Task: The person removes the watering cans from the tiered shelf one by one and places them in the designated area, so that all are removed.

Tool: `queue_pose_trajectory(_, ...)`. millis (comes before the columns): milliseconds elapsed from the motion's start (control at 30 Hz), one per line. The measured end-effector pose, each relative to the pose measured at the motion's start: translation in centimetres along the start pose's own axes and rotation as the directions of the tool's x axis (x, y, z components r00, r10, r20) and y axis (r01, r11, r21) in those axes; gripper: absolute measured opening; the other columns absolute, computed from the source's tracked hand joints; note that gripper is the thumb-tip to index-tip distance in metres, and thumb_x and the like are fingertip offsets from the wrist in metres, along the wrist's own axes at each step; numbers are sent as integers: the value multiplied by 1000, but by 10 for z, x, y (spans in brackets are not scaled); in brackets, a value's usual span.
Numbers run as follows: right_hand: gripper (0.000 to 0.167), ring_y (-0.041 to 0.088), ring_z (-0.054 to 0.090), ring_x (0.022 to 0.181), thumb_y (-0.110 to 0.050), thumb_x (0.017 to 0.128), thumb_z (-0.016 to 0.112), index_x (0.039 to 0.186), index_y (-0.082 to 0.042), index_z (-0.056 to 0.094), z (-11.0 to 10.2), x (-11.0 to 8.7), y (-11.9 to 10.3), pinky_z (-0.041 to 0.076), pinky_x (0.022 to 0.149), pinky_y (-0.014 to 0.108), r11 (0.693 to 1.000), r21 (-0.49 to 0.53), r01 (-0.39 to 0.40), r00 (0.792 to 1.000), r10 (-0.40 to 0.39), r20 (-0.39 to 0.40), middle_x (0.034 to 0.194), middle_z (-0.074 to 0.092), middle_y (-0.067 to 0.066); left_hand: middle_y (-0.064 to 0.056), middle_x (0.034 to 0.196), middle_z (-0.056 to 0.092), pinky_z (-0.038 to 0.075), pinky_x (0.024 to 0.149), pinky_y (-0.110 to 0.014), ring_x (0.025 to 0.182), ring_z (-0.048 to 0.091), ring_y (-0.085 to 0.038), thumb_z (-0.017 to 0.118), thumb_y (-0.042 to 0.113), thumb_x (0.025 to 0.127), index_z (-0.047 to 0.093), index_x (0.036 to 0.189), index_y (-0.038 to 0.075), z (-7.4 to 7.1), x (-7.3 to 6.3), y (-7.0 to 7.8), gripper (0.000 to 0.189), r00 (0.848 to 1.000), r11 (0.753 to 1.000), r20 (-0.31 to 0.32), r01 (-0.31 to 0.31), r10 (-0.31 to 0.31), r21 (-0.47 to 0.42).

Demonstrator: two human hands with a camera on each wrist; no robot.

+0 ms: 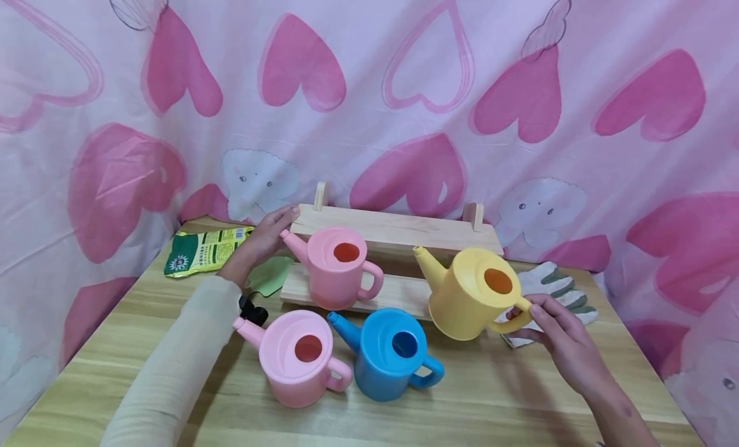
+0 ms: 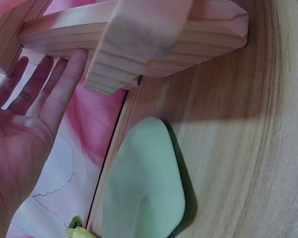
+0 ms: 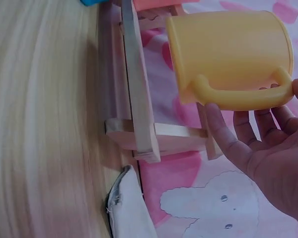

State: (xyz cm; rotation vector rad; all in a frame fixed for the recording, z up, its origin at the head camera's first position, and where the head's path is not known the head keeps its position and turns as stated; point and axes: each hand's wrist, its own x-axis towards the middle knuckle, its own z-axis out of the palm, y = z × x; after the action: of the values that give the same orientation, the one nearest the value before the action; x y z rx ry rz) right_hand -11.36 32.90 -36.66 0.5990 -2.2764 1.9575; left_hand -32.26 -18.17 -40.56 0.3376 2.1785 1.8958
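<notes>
My right hand (image 1: 568, 338) pinches the handle of a yellow watering can (image 1: 462, 299) between thumb and fingers. The can is held up in front of the right end of a two-step wooden stand (image 1: 398, 227), its spout to the left. At the stand's upper left end is my left hand (image 1: 268, 234); its fingers look extended against the wood in the left wrist view. One pink watering can (image 1: 329, 277) stands on the lower board (image 1: 404, 293). Before it on the table are another pink watering can (image 1: 288, 376) and a blue watering can (image 1: 381, 370).
A white and green glove (image 1: 545, 280) lies right of the stand, partly behind the yellow can. On the left are a yellow-green packet (image 1: 202, 251), a pale green flat piece (image 2: 144, 183) and a small black object (image 1: 254, 311). A heart-patterned curtain (image 1: 369, 81) hangs behind the table.
</notes>
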Motion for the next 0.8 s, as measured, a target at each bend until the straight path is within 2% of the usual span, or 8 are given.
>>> queue_pose_trajectory(133, 29, 19, 68, 105, 2, 111, 32, 124, 10, 57, 2, -12, -8, 60, 85, 33, 1000, -2, -3, 1000, 3, 20, 113, 64, 14, -20, 161, 36, 43, 110, -54, 139, 45, -40, 41, 58, 107, 20, 166, 13, -1, 1, 1, 77, 1000, 1000, -1, -7, 7, -5)
queue_pose_trajectory(333, 31, 21, 68, 105, -3, 113, 33, 127, 10, 57, 9, -33, -15, 60, 86, 35, 995, -23, -99, 995, 99, -14, 116, 65, 9, -21, 160, 37, 44, 109, -53, 138, 46, -40, 40, 56, 108, 19, 166, 13, -1, 0, 2, 74, 1000, 1000, 8, -12, 12, -10)
queue_pose_trajectory(600, 32, 21, 68, 107, 3, 112, 30, 126, 11, 57, 11, -48, -7, 61, 85, 38, 995, 16, -100, 995, 100, 11, 118, 65, 9, -20, 160, 37, 45, 108, -52, 137, 48, -40, 40, 58, 107, 20, 166, 13, 1, -1, 2, 77, 1000, 1000, -6, -7, 7, 3)
queue_pose_trajectory(800, 30, 22, 70, 104, 0, 112, 32, 123, 10, 58, 12, -53, -1, 61, 85, 38, 986, -15, -163, 986, 163, 13, 115, 67, 10, -20, 161, 35, 43, 110, -53, 138, 46, -40, 39, 56, 108, 19, 166, 13, 1, -2, 2, 75, 1000, 1000, 8, -4, 4, 4)
